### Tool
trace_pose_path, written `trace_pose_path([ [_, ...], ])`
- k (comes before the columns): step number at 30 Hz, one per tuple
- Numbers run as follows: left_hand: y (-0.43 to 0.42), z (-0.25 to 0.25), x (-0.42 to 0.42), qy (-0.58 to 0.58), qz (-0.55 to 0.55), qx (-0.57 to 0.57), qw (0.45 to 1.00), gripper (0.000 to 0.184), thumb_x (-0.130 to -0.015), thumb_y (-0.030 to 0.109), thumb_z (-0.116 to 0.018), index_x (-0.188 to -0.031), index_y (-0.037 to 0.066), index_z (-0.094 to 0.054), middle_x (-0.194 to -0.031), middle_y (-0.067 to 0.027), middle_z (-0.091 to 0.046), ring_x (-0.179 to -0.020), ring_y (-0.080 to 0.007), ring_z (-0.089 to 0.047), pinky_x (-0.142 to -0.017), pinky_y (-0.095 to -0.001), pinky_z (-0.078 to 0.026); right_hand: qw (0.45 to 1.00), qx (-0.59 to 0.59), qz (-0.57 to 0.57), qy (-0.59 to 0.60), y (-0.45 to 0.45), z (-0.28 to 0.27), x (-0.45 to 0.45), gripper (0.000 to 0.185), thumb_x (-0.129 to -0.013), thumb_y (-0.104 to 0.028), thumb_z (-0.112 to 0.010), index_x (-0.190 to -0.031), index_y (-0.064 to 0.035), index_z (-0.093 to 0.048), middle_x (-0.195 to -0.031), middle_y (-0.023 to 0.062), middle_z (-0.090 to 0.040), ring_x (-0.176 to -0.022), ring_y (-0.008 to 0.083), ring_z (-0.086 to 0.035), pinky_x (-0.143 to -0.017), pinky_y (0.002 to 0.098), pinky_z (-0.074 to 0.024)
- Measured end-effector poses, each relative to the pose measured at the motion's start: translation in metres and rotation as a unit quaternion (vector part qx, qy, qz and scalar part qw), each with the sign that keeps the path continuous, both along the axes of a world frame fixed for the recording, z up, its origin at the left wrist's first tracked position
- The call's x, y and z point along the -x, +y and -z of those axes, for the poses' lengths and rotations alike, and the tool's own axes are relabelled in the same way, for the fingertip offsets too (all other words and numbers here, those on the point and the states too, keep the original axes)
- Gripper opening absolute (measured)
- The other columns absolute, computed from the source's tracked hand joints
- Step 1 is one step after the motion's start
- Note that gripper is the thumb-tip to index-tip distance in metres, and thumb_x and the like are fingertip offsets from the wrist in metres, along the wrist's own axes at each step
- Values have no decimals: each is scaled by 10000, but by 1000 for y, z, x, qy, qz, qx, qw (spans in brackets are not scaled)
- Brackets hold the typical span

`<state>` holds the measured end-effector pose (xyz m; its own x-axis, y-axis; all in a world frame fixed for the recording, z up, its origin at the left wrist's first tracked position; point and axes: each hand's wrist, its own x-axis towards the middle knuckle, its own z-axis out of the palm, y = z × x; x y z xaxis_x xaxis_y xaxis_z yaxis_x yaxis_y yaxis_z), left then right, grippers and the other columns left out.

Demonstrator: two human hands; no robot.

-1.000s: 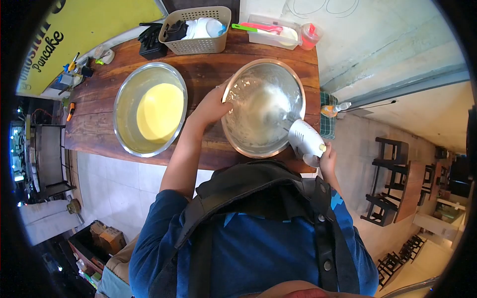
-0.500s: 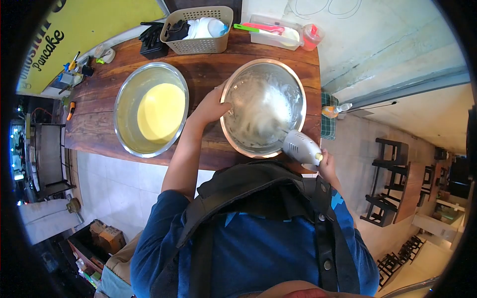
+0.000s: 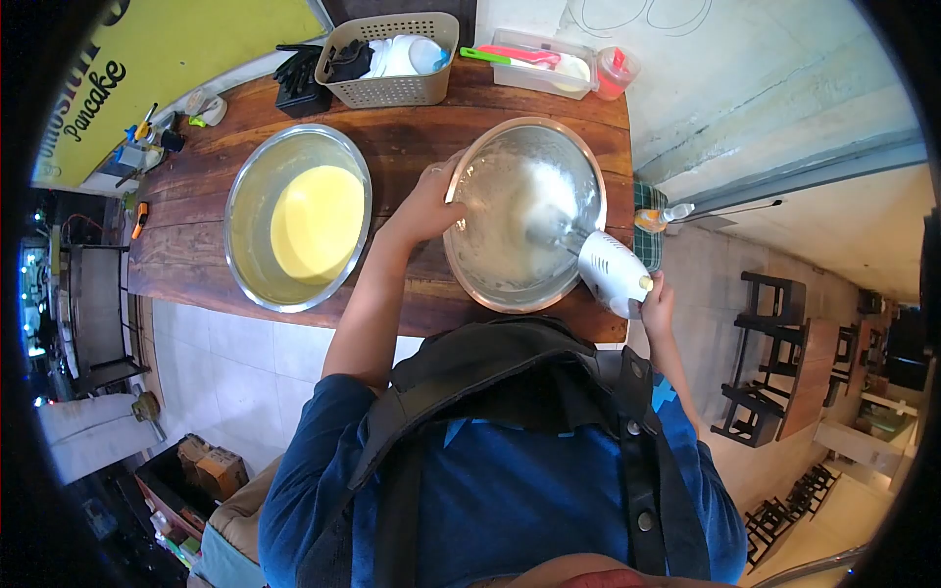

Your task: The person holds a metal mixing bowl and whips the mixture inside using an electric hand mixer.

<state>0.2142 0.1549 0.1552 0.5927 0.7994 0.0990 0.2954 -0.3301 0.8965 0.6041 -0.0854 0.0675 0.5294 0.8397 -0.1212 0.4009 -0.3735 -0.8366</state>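
Observation:
My left hand grips the left rim of a metal mixing bowl, thumb over the inside edge. Inside it is a pale, foamy mixture, blurred by motion. My right hand is wrapped round the back of a white electric hand mixer, at the bowl's lower right. The mixer's beaters reach into the foam and look smeared. Left of my left arm stands a second metal bowl with smooth yellow batter in it.
Along the back of the wooden table stand a beige basket with cloths and a white container, a clear tub with spatulas, and a red-tinted bottle. A spray bottle is beyond the right edge.
The mixer has moved up and to the right along the bowl's rim, with my right hand following. The mixing bowl and my left hand have shifted slightly right.

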Motion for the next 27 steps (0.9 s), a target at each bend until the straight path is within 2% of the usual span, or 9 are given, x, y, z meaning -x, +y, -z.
trace_pose_path([
  [2, -2, 3, 0, 44, -24, -29, 998, 790, -652, 82, -615, -1413, 57, -405, -1306, -219, -542, -1247, -402, -450, -1079, -466, -326, 1000, 24, 4, 18, -5, 4, -2, 565, -1057, -367, -325, -808, 26, -644, -586, 56, -580, -542, 137, -564, -514, 325, -439],
  [6, 1, 10, -1, 38, -20, -40, 998, 803, -649, 90, -619, -1421, 78, -396, -1328, -210, -523, -1258, -408, -418, -1094, -474, -297, 1000, 12, 5, 24, -19, 17, -3, 547, -1056, -346, -331, -817, 37, -640, -628, 71, -605, -596, 158, -586, -567, 344, -461],
  [8, 1, 7, -2, 14, -8, -16, 1000, 793, -646, 87, -618, -1411, 75, -408, -1327, -207, -526, -1259, -404, -424, -1101, -462, -287, 997, 71, -16, 17, -26, 18, -6, 537, -1053, -331, -334, -826, 55, -631, -678, 91, -626, -648, 176, -602, -618, 354, -476],
  [12, 1, 7, -2, -12, -1, -25, 1000, 787, -645, 79, -617, -1406, 78, -414, -1321, -205, -530, -1258, -399, -425, -1102, -458, -282, 1000, 24, -9, 9, -25, 20, 1, 541, -1054, -331, -333, -822, 65, -620, -677, 93, -624, -647, 189, -605, -614, 360, -473],
  [14, 1, 0, -3, -26, 17, -11, 999, 783, -654, 74, -612, -1411, 74, -408, -1337, -203, -516, -1269, -401, -415, -1110, -454, -274, 1000, -17, 14, -14, -21, 25, 3, 545, -1055, -339, -327, -787, 45, -604, -620, 72, -593, -584, 175, -582, -558, 351, -455],
  [17, -7, -2, 0, 40, -35, -28, 998, 781, -666, 77, -610, -1418, 65, -398, -1364, -202, -493, -1284, -406, -402, -1114, -453, -280, 997, 61, -3, 44, -18, 4, 7, 539, -1056, -338, -322, -753, 19, -590, -575, 49, -559, -520, 150, -549, -499, 333, -427],
  [20, 0, 10, 3, 25, -18, -5, 1000, 784, -674, 85, -611, -1425, 59, -388, -1387, -199, -472, -1299, -409, -387, -1116, -453, -283, 997, 61, -3, 49, -16, -11, 13, 532, -1054, -341, -330, -728, 0, -575, -563, 38, -544, -491, 127, -525, -470, 317, -410],
  [24, -3, 3, 4, 41, -20, -22, 999, 780, -673, 88, -614, -1420, 56, -394, -1381, -204, -479, -1292, -411, -395, -1111, -454, -290, 999, 27, -10, 35, -15, 8, 5, 538, -1049, -358, -341, -751, 11, -595, -568, 35, -548, -497, 130, -531, -480, 315, -418],
  [27, -3, 1, 2, 29, -30, -40, 998, 756, -666, 87, -614, -1395, 35, -420, -1345, -216, -511, -1263, -407, -441, -1094, -446, -316, 998, 0, 43, 36, -10, 17, 10, 545, -1046, -378, -343, -791, 18, -619, -588, 42, -561, -513, 132, -540, -492, 314, -429],
])
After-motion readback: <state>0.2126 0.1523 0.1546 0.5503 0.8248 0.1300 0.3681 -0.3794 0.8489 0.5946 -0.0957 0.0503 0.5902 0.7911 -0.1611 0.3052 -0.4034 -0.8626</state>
